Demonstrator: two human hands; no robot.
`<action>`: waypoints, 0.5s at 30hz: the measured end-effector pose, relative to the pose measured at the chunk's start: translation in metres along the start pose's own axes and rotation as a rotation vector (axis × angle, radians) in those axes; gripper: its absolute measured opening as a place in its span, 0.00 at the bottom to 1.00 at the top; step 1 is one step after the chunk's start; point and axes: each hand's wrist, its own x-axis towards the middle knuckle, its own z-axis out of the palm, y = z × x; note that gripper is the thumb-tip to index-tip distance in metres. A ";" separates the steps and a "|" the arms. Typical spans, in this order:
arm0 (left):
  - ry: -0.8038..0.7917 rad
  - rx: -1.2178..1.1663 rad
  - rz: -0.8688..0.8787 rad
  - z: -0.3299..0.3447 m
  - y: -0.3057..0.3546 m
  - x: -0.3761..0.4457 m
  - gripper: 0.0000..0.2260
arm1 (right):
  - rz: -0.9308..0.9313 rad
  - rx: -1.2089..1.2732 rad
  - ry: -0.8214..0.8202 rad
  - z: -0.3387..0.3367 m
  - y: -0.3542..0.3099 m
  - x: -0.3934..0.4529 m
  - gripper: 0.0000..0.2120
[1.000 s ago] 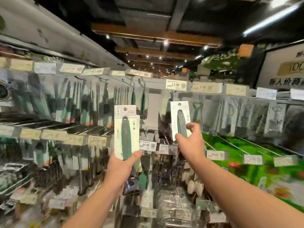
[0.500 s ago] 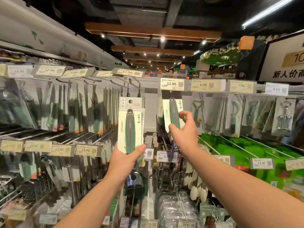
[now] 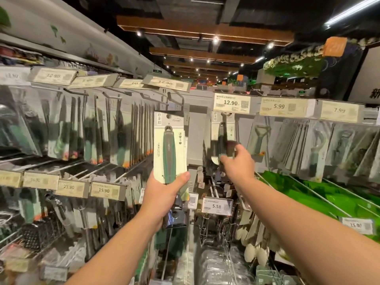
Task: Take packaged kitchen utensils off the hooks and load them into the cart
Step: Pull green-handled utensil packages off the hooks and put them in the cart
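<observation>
The packaged utensil [image 3: 169, 149] has a pale cream card with a grey top strip and a dark green handle with a grey stripe, the price tags [image 3: 232, 103] are cream with black numbers, the shelf backing [image 3: 320, 188] is bright green, and the ceiling beams [image 3: 205, 30] are brown.

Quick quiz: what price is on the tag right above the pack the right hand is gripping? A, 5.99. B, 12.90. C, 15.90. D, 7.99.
B: the tag directly above the pack gripped by the right hand reads 12.90; the 5.99 and 7.99 tags sit farther right.
</observation>
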 end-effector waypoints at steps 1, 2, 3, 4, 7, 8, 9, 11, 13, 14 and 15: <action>0.009 0.003 0.000 0.002 0.002 0.003 0.24 | 0.024 0.001 -0.007 0.000 0.002 0.004 0.24; 0.017 -0.001 0.004 0.005 0.005 0.005 0.23 | 0.042 0.005 -0.013 0.001 0.004 0.008 0.23; 0.025 -0.003 0.010 0.007 0.005 0.009 0.23 | 0.049 0.014 -0.020 0.002 0.007 0.011 0.20; 0.036 -0.008 0.015 0.010 0.005 0.012 0.24 | 0.048 0.025 -0.029 0.004 0.009 0.014 0.16; 0.035 -0.009 0.024 0.018 0.007 0.016 0.22 | 0.015 0.045 -0.036 0.009 0.015 0.019 0.11; 0.041 -0.018 0.024 0.021 0.006 0.017 0.24 | 0.007 0.037 -0.043 0.010 0.016 0.020 0.11; 0.048 -0.024 0.017 0.024 0.006 0.019 0.25 | -0.001 0.033 -0.047 0.009 0.017 0.021 0.12; 0.057 -0.031 0.009 0.027 0.007 0.020 0.23 | -0.014 0.035 -0.059 0.008 0.017 0.023 0.14; 0.061 -0.055 0.009 0.030 0.009 0.020 0.19 | -0.023 0.042 -0.074 0.009 0.017 0.025 0.16; 0.061 -0.069 0.010 0.031 0.010 0.019 0.18 | -0.024 0.038 -0.081 0.009 0.017 0.026 0.16; 0.055 -0.079 0.007 0.031 0.012 0.019 0.18 | -0.028 0.032 -0.083 0.009 0.017 0.026 0.16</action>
